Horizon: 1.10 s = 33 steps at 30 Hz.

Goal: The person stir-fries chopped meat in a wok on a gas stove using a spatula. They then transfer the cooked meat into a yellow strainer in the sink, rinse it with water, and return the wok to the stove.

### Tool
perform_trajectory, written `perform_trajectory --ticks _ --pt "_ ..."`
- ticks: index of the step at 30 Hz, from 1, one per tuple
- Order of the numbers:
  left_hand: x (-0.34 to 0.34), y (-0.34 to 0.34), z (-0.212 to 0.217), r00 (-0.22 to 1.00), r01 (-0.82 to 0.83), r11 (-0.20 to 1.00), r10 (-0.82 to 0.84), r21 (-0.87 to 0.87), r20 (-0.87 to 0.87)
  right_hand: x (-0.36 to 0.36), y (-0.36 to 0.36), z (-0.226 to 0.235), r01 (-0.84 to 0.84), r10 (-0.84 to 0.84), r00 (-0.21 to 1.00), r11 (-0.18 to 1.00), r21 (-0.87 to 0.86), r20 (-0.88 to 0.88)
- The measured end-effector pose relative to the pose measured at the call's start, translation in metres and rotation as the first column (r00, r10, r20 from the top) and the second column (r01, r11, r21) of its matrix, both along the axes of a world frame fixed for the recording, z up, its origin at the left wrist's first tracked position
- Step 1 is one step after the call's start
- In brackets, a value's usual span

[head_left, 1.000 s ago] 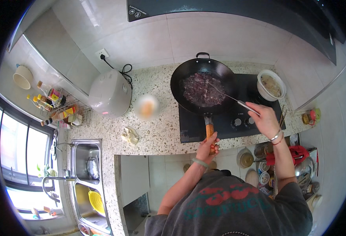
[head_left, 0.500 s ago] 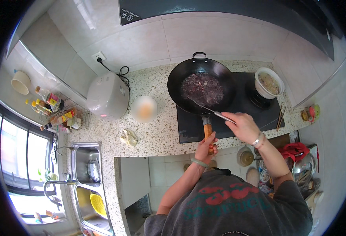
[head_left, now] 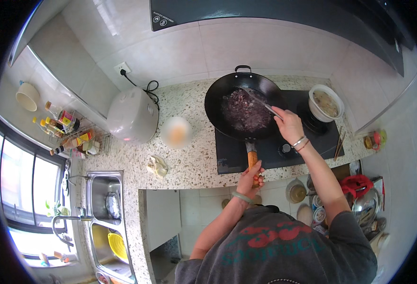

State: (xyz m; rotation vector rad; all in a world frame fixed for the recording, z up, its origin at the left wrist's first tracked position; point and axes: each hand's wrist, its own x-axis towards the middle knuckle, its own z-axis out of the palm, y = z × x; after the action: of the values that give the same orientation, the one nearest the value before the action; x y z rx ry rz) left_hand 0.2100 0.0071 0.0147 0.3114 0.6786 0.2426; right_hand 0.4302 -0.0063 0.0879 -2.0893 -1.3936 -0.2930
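A black wok (head_left: 214, 105) stands on the dark cooktop (head_left: 227, 161), holding dark reddish-purple food in small pieces (head_left: 247, 113) with shiny liquid around it. My left hand (head_left: 251, 179) is wrapped round the wok's wooden handle (head_left: 252, 157) near its end. In my right hand (head_left: 290, 127) is the grip of a metal spatula (head_left: 261, 102). Its shaft reaches over the wok's right side, and its head lies at the far edge of the food, partly hard to make out.
On the cooktop's right side sits a white bowl (head_left: 311, 105) of pale food, with chopsticks (head_left: 339, 143) nearby. Left of the wok are a blurred white bowl (head_left: 164, 137), a crumpled cloth-like item (head_left: 156, 166) and a rice cooker (head_left: 131, 116). A sink (head_left: 90, 194) lies far left.
My right hand has moved away from me and slightly right, carrying the spatula's head from the near left of the food to its far side. My left hand keeps its hold on the handle.
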Motion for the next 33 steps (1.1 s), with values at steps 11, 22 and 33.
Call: perform_trajectory --ticks 11,22,33 --pt "-0.002 0.001 -0.001 1.000 0.009 1.000 -0.009 0.005 0.011 -0.031 -0.025 -0.014 -0.075 0.077 0.997 0.990 -0.116 0.008" --pt "-0.001 0.001 0.003 1.000 0.021 0.999 -0.021 0.027 -0.002 -0.039 -0.003 -0.018 -0.078 0.078 0.997 0.996 -0.051 -0.011" --pt "-0.001 0.000 0.003 1.000 0.001 1.000 -0.001 0.010 0.008 -0.023 -0.034 -0.010 0.008 -0.006 0.999 0.999 -0.037 0.037"
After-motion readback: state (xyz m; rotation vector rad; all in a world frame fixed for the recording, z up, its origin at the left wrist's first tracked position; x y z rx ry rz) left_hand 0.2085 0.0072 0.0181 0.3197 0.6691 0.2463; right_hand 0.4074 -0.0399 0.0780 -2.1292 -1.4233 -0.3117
